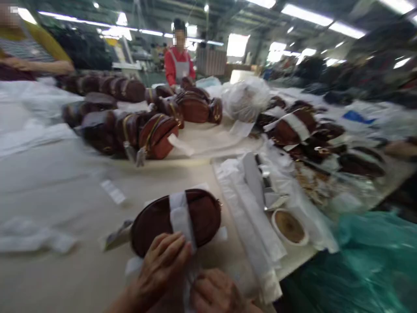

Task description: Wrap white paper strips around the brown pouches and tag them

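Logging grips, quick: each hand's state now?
Left hand: on the white strip across the brown bag; grip unclear.
Right hand: closed, apparently holding the strip's near end.

left hand (163,265): bare | right hand (215,291): bare, blurred | left forearm (124,300): bare where visible | fingers (174,248): bare, rounded tips

From where I stand, the worktable (81,274) carries one oval brown bag (206,217), one white strip (180,215) across it, one tape roll (289,226) and one blue scrap (358,116). Hands at the strip: two, one left (164,263), one right (215,290). Co-workers (181,67): at least two; other brown bags (195,107): over ten, exact count obscured.
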Demonstrator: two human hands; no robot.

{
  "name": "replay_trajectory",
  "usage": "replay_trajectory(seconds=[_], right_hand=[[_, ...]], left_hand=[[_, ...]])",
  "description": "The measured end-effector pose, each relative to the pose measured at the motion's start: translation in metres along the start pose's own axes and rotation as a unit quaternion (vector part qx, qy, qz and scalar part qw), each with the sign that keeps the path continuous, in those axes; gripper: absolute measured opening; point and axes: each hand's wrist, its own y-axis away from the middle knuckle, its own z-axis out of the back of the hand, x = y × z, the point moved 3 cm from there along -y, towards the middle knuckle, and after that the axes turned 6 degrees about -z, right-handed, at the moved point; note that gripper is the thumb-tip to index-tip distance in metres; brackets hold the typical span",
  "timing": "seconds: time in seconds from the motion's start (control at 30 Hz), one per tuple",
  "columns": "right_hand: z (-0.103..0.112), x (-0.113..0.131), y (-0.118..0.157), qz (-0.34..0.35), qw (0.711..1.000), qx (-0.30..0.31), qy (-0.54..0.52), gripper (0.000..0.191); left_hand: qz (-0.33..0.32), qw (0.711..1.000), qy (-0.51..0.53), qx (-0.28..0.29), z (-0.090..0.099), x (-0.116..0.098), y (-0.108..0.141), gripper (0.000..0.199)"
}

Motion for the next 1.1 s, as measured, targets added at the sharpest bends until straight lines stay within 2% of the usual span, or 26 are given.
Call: replay_trajectory(seconds=[0.07, 0.13, 0.27, 0.47, 0.8, 0.97, 1.1], right_hand=[[0.012, 0.006, -0.002, -0.036, 0.995, 0.078, -0.048, 0.037], [0.019, 0.006, -0.006, -0.048, 0.987, 0.125, -0.088, 0.035], [0.024, 0.005, -0.015, -0.042, 0.981, 0.143, -0.121, 0.029], [0.027, 0.007, -0.026, -0.005, 0.978, 0.185, -0.096, 0.028], [0.035, -0.001, -0.056, 0.064, 0.982, 0.167, -0.066, 0.035], [0.035, -0.008, -0.071, 0.082, 0.981, 0.161, -0.066, 0.035], [0.025, -0.025, -0.083, 0.070, 0.980, 0.158, -0.104, 0.029]], left_hand=[[-0.008, 1.000, -0.016, 0.020, 0.002, -0.003, 0.000, 0.019], [-0.005, 0.999, -0.027, 0.032, 0.001, -0.001, 0.003, 0.017], [-0.002, 0.999, -0.041, 0.036, -0.002, 0.000, 0.007, 0.015], [-0.011, 0.998, -0.054, 0.029, -0.002, -0.002, 0.005, 0.012], [-0.011, 1.000, -0.026, 0.010, -0.004, -0.001, 0.010, 0.008], [-0.015, 0.998, -0.010, 0.052, -0.001, 0.000, 0.013, 0.014], [-0.005, 0.997, 0.030, 0.067, 0.004, 0.002, 0.014, 0.020]])
